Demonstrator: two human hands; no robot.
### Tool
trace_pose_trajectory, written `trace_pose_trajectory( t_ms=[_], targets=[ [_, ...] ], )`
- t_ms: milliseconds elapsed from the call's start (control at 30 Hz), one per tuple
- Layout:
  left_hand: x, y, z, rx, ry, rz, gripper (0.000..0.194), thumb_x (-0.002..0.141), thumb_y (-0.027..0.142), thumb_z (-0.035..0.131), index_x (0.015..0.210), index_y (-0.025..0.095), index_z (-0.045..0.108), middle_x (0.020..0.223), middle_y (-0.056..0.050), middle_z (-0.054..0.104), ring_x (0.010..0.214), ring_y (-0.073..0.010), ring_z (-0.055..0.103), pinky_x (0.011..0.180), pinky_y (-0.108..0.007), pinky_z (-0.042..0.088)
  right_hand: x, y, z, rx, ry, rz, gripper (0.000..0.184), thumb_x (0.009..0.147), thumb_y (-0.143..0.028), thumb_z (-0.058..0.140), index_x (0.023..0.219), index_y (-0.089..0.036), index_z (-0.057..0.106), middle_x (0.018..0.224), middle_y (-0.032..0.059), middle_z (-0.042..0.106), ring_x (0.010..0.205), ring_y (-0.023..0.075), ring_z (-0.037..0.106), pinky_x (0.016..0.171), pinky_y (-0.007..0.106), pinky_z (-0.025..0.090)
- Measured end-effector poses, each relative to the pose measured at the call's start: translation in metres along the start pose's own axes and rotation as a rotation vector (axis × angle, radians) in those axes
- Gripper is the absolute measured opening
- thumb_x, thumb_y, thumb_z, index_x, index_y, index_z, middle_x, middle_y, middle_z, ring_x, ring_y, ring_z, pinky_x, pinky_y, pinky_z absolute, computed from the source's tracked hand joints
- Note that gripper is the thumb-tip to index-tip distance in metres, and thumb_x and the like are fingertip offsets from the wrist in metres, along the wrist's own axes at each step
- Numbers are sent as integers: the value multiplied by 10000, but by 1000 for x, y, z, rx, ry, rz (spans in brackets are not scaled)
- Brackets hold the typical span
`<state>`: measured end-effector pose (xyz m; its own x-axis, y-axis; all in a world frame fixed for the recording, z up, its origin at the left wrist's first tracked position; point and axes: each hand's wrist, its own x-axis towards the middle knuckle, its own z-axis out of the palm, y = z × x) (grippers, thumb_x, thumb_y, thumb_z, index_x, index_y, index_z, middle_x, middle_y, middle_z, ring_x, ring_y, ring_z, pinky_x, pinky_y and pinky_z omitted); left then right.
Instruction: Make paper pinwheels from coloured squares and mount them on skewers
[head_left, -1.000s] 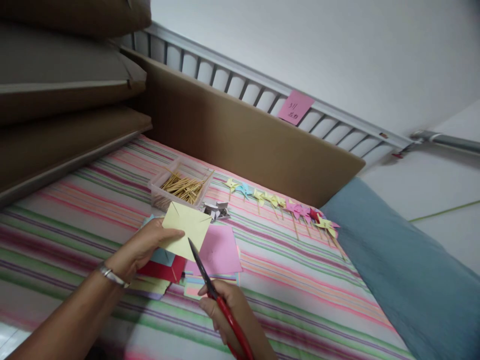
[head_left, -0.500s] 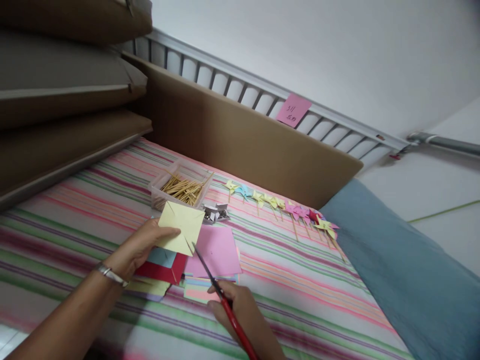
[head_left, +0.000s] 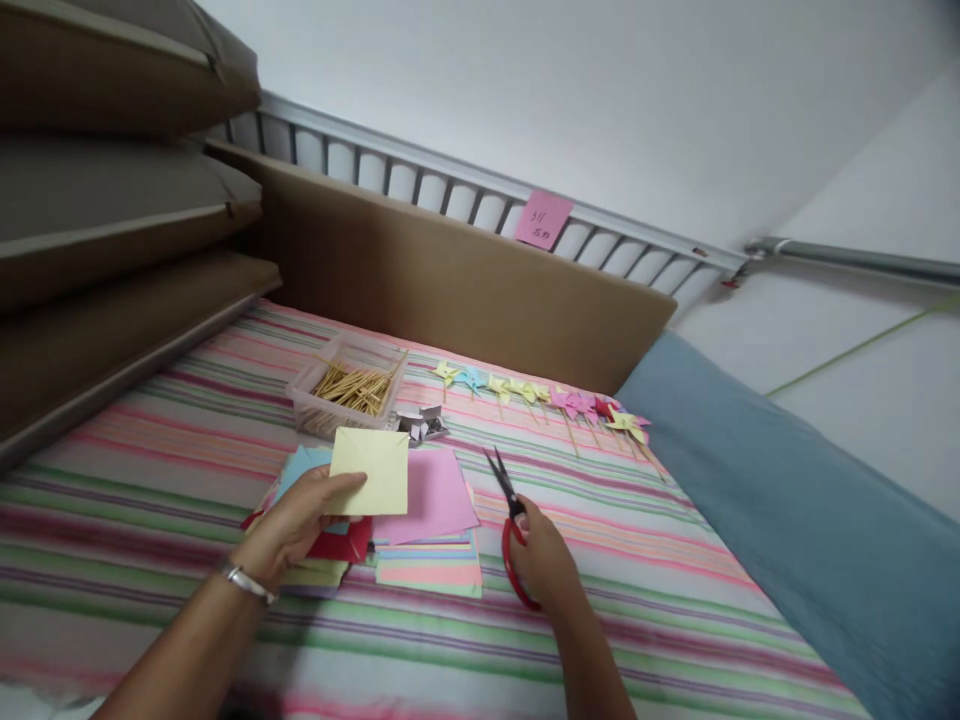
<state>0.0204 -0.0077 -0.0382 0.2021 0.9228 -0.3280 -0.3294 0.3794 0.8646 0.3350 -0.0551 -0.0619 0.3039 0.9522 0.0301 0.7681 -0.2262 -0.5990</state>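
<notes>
My left hand (head_left: 315, 510) pinches a square of pale yellow paper (head_left: 375, 475), its thumb on top; a short slit shows near a corner. In my right hand (head_left: 546, 550) are red-handled scissors (head_left: 512, 505), blades slightly parted and pointing away from me, to the right of the paper and apart from it. Beneath and beside the yellow square lie a pink paper sheet (head_left: 439, 495), a fanned stack of coloured paper (head_left: 431, 570), a red sheet (head_left: 345, 543) and a blue sheet (head_left: 300, 462).
A clear plastic box (head_left: 307, 405) of thin wooden sticks stands behind the papers, with a small open box of metal pieces (head_left: 421, 424) beside it. Finished paper pinwheels (head_left: 574, 403) line the back. A brown board (head_left: 450, 290) and stacked brown cushioned pads (head_left: 112, 340) border the striped cloth (head_left: 675, 600).
The scissors have moved right, away from the yellow paper, and swung to point leftward and up, their handles now visible in my right hand. The yellow square has turned and sits more upright.
</notes>
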Motion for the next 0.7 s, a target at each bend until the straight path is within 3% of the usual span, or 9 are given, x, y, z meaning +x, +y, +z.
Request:
trace_pose_trajectory(
  t_ms=[100, 167, 233, 300, 367, 433, 500, 700],
  targets=[
    [-6, -5, 8, 1, -42, -37, 276, 690, 248, 698, 916, 97, 657, 808, -121, 721, 658, -197, 654, 508, -250, 524, -5, -5, 4, 125, 46, 29, 497, 615, -152, 586, 1108, -104, 613, 1126, 190, 608, 1155, 355, 465, 1016, 482, 250],
    [-9, -6, 11, 6, -69, -81, 287, 701, 257, 689, 938, 101, 647, 807, -121, 718, 685, -208, 659, 554, -280, 546, -10, -17, 6, 211, 54, 19, 448, 662, -205, 583, 1098, -111, 619, 1176, 181, 586, 1182, 335, 450, 1039, 468, 241],
    [-11, -7, 14, 3, -91, -112, 295, 703, 258, 687, 955, 111, 640, 828, -120, 718, 704, -215, 663, 564, -294, 553, -15, -36, 10, 325, 27, 6, 398, 745, -296, 545, 1100, -132, 615, 1162, 151, 606, 1128, 285, 517, 997, 420, 340],
    [-12, -7, 16, -4, -98, -131, 318, 694, 252, 694, 978, 122, 636, 849, -113, 719, 686, -212, 662, 527, -285, 544, -20, -60, 17, 455, -49, 9, 392, 814, -407, 485, 1062, -140, 628, 1039, 129, 670, 961, 243, 625, 846, 371, 475],
    [-11, -7, 18, -7, -101, -137, 340, 686, 261, 700, 992, 128, 638, 845, -110, 722, 643, -205, 656, 475, -269, 522, -22, -87, 27, 612, -147, 30, 442, 843, -488, 440, 1027, -135, 633, 911, 110, 703, 787, 212, 673, 689, 327, 523],
    [-10, -7, 21, -24, -129, -127, 344, 687, 270, 700, 995, 126, 645, 852, -113, 726, 639, -202, 656, 486, -265, 517, -23, -110, 39, 958, -319, 94, 426, 791, -501, 544, 986, -134, 637, 886, 101, 706, 743, 208, 669, 652, 318, 515],
    [-8, -7, 25, -57, -159, -101, 336, 689, 260, 699, 993, 124, 656, 875, -114, 729, 671, -204, 663, 549, -271, 526, -22, -126, 51, 1151, -391, 100, 390, 710, -461, 662, 917, -130, 657, 837, 83, 713, 729, 203, 659, 670, 310, 496],
    [-3, -6, 32, -69, -194, -55, 304, 695, 243, 698, 971, 117, 681, 879, -115, 731, 740, -209, 666, 684, -284, 522, -15, -131, 67, 1291, -352, 184, 387, 576, -339, 776, 879, -121, 673, 795, 68, 725, 707, 220, 648, 698, 335, 474]
  ],
)
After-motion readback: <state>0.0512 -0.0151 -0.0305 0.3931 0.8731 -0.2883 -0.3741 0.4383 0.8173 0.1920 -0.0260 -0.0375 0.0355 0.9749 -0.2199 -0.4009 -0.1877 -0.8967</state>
